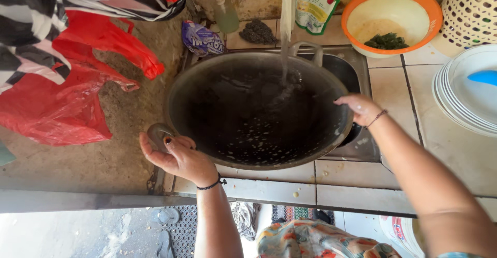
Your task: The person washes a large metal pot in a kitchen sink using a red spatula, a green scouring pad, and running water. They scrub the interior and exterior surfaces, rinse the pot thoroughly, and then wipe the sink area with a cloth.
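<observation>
Between my hands sits the wok (259, 113) under running water; left hand (176, 157) clasps its handle; right hand (361, 108) grips the far rim.

Red plastic bags (67, 92) lie at left — an orange bowl (392, 19) and stacked white plates (466, 97) sit right.

light: bright daylight, lower left floor washed out | focus: sharp | edges: slight wide-angle bend
</observation>
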